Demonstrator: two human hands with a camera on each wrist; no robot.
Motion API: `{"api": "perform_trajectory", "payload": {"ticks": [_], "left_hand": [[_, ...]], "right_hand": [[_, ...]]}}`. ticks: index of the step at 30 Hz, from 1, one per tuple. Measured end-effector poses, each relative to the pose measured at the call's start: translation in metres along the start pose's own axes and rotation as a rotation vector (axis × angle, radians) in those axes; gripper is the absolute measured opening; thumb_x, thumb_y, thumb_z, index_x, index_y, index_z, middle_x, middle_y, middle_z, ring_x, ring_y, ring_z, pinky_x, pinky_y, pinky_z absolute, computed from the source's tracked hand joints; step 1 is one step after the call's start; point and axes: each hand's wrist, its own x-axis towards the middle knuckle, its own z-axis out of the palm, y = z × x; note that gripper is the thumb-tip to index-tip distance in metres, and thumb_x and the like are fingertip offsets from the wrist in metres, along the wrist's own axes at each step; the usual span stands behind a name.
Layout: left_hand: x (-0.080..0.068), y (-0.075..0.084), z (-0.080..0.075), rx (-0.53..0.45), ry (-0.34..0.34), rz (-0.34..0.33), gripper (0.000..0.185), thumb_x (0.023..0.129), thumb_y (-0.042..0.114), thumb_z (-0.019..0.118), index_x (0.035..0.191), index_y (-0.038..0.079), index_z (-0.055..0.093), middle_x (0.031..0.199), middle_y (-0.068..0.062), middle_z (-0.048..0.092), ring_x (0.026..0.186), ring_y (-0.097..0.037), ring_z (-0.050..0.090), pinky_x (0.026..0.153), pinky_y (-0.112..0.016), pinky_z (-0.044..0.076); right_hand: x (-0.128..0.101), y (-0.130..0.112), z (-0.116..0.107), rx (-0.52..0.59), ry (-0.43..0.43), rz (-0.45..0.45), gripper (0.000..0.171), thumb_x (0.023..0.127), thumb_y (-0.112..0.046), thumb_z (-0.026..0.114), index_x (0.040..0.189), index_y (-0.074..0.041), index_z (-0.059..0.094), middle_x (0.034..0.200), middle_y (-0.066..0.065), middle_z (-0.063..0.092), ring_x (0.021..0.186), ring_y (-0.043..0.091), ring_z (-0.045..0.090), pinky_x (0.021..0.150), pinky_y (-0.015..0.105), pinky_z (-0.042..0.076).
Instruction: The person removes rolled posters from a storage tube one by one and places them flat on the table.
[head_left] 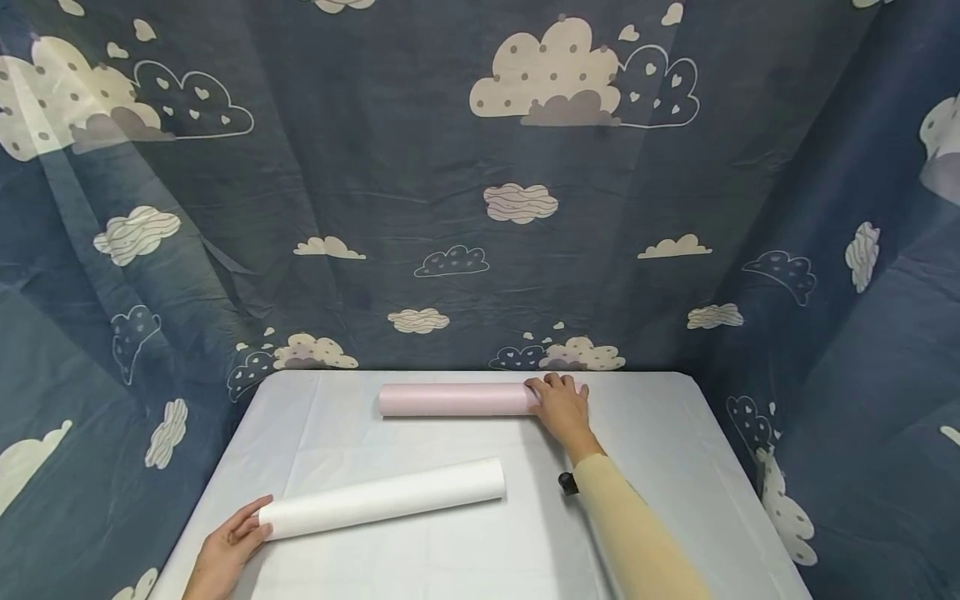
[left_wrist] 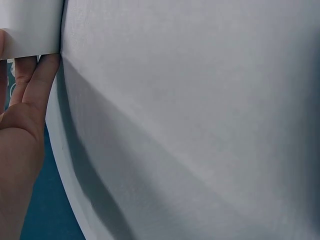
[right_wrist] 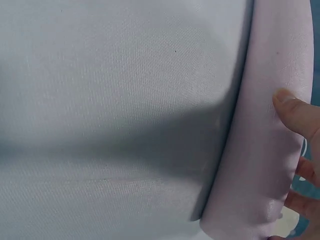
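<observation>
A white roll (head_left: 382, 500) lies slanted across the near part of the table, its right end farther back. My left hand (head_left: 228, 550) holds its left end, thumb on the near side and fingers at the far side. In the left wrist view the fingers (left_wrist: 42, 80) reach up to the roll's edge (left_wrist: 32, 30). At the back, a pale pink roll (head_left: 453, 400) lies parallel to the far edge. My right hand (head_left: 561, 408) grips it near its right end. The right wrist view shows the thumb (right_wrist: 295, 111) on the pink surface (right_wrist: 260, 150), other fingers wrapping the far side.
A white cloth covers the table (head_left: 637, 517), whose far edge meets a dark blue curtain (head_left: 405, 200) printed with clouds. The curtain also hangs along both sides. A small black object (head_left: 568, 483) shows at the right sleeve (head_left: 637, 533).
</observation>
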Motion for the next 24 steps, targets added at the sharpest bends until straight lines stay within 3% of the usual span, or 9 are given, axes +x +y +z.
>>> {"api": "perform_trajectory", "payload": {"ticks": [17,24], "left_hand": [[-0.002,0.005,0.013,-0.075,-0.019,0.03,0.084,0.092,0.047,0.081,0.16,0.009,0.048,0.132,0.001,0.073,0.1,0.017,0.058,0.093,-0.016,0.058],[0.001,0.015,0.033,-0.159,-0.051,0.092,0.074,0.095,0.035,0.081,0.158,0.01,0.051,0.112,0.006,0.078,0.102,0.003,0.067,0.087,-0.016,0.057]], "right_hand": [[-0.003,0.0,0.004,-0.008,0.045,-0.026,0.055,0.094,-0.04,0.081,0.145,-0.035,0.063,0.145,0.011,0.061,0.139,0.042,0.051,0.116,0.078,0.033],[-0.006,0.002,-0.006,-0.017,0.05,-0.036,0.061,0.094,-0.042,0.08,0.151,-0.037,0.057,0.152,0.012,0.058,0.143,0.043,0.05,0.118,0.077,0.033]]}}
